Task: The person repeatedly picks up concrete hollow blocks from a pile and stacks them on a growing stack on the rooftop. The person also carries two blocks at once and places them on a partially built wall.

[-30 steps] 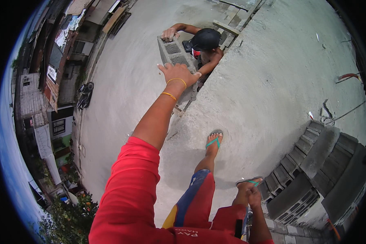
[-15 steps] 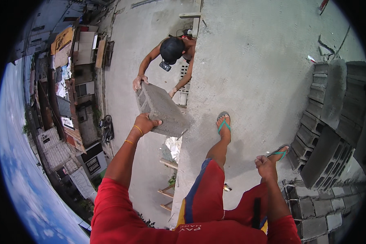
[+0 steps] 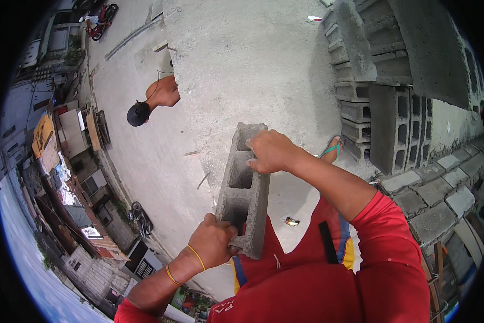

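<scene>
A grey hollow concrete block (image 3: 259,207) hangs in front of my body, its open cells facing up and to the left. My left hand (image 3: 212,242) is closed on its near end, with fingers at the rim of the nearest cell. My right hand (image 3: 271,153) grips the far end, thumb and fingers curled over the wall of a cell. Some fingertips of both hands are hidden inside the block. My foot in a green-strapped sandal (image 3: 332,149) stands beyond my right forearm.
Hollow blocks (image 3: 355,114) are stacked at the right, near a low block wall (image 3: 436,194). A co-worker in a dark cap (image 3: 138,114) is below the slab edge at the left. A street with a parked motorcycle (image 3: 139,218) lies below. A small wrapper (image 3: 291,221) lies between my legs.
The block has come away from the co-worker's hands and in toward my body. My right hand, earlier off the block, now grips it too. My view has turned to the right.
</scene>
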{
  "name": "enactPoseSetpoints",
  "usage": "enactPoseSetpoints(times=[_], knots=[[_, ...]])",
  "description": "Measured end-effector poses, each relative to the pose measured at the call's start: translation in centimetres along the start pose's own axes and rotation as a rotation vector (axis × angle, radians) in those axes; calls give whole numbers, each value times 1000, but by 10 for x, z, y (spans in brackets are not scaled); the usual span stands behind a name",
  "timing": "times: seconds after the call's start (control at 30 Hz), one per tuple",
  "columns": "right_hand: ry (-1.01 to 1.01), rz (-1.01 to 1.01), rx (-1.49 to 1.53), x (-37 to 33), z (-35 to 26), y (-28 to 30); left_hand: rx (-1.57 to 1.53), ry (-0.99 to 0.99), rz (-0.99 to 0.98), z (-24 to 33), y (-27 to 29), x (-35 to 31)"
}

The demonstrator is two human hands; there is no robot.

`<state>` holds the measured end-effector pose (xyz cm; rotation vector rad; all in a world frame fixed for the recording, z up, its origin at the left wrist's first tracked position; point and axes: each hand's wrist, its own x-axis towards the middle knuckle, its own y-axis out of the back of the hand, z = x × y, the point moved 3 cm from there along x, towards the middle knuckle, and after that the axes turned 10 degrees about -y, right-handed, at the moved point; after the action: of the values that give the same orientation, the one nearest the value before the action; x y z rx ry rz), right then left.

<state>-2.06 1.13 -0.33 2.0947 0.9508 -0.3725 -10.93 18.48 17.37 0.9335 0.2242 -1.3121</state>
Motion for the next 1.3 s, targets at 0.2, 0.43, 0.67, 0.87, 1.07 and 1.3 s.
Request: enactPoseSetpoints(times=[0.2,0.43,0.67,0.87,1.07,1.3], knots=[[-345,-126,55,-162,130,66,332,-337,-218,129,18,92],[-662,157,516,-286,247,18,900,-661,-491,201,33,211],[-1275,474,987,-330,286,-59,1391,-870,-808,187,51,394],[-1573,716,1177,-315,333,-61,1067,-628,-192,172,58,476],[-1709,810,1188,-289,394,-68,-590,269,94,107,-47,514],[-1697,871,1145,-258,404,-78,-1103,599,218,112,-83,609]])
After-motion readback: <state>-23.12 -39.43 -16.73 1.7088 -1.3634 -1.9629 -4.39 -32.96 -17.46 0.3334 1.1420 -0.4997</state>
